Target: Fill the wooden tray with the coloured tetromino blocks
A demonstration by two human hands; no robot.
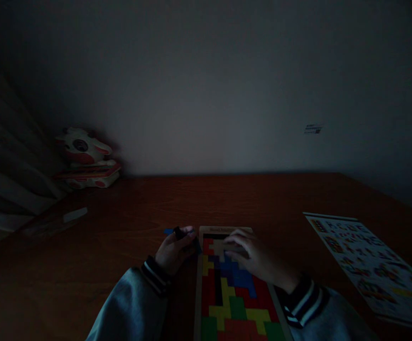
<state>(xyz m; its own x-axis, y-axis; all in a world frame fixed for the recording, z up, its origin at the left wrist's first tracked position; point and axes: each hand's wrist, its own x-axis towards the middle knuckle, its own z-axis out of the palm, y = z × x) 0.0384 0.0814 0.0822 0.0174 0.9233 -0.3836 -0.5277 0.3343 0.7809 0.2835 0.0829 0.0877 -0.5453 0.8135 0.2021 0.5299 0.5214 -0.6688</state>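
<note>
My left hand is closed around dark puzzle blocks, just left of the board; their exact shapes are hard to see in the dim light. A blue block shows beside its fingers. My right hand reaches over the upper part of the wooden puzzle board, its thumb and fingers bent and apart. Its thumb tip is at a blue puzzle piece. Left of those fingertips lies a beige patch; I cannot tell whether it is a piece or bare board. Red, yellow, green, purple and black pieces fill much of the board.
A printed sheet with colourful figures lies on the table to the right. At the back left stands a white and red animal-shaped toy. A pale strip lies nearer, beside the curtain. The wall rises behind.
</note>
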